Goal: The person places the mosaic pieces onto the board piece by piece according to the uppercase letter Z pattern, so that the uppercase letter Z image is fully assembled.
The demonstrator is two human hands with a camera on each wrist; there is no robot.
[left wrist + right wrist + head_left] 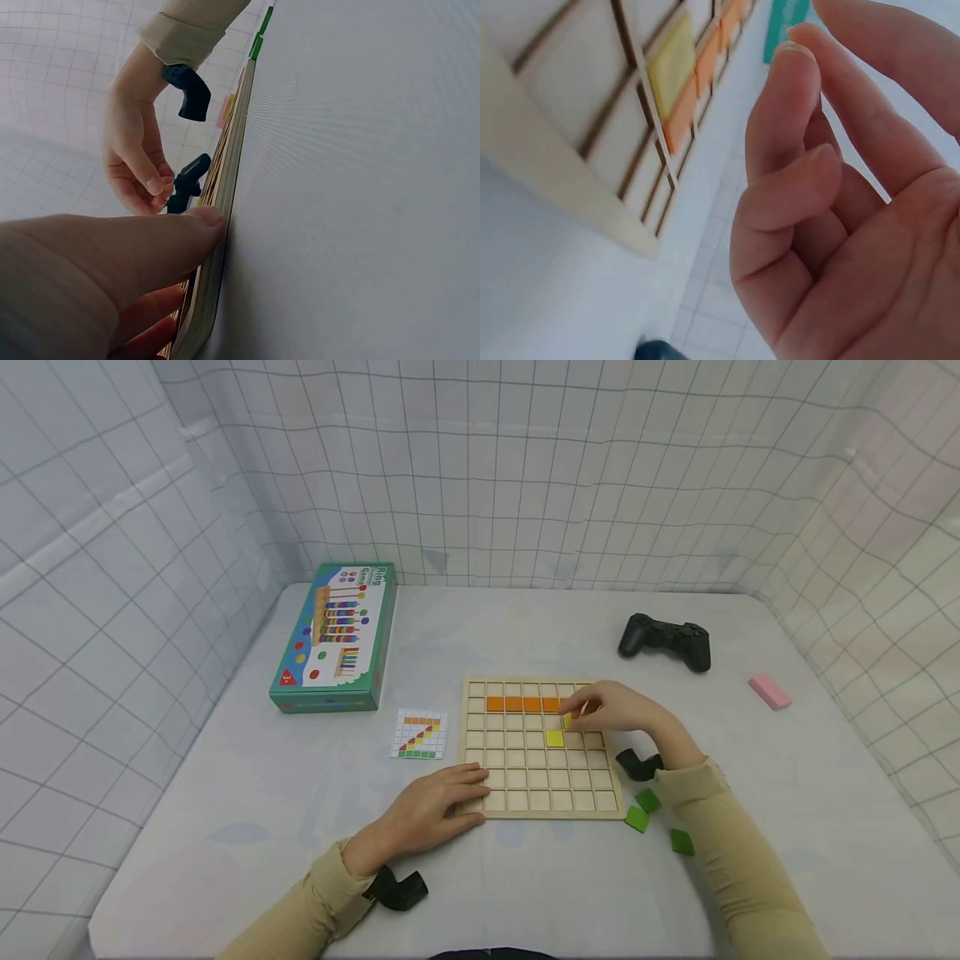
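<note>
A wooden grid board (547,815) lies flat, with several orange tiles (513,704) in a row in its upper part. Below that row is a yellow tile (554,739); another yellow tile (671,64) sits beside the orange ones in the right wrist view. My right hand (611,706) is above the board's right side, fingers loosely bent. Nothing shows between its fingertips in the right wrist view. My left hand (435,806) rests on the board's lower left corner with fairly straight fingers, the thumb (202,217) against the front edge.
Several green tiles (637,819) lie off the board's lower right corner. A pattern card (420,734) is left of the board, and a boxed game (333,639) stands behind it. Further right are a black game controller (666,642) and a pink block (769,691).
</note>
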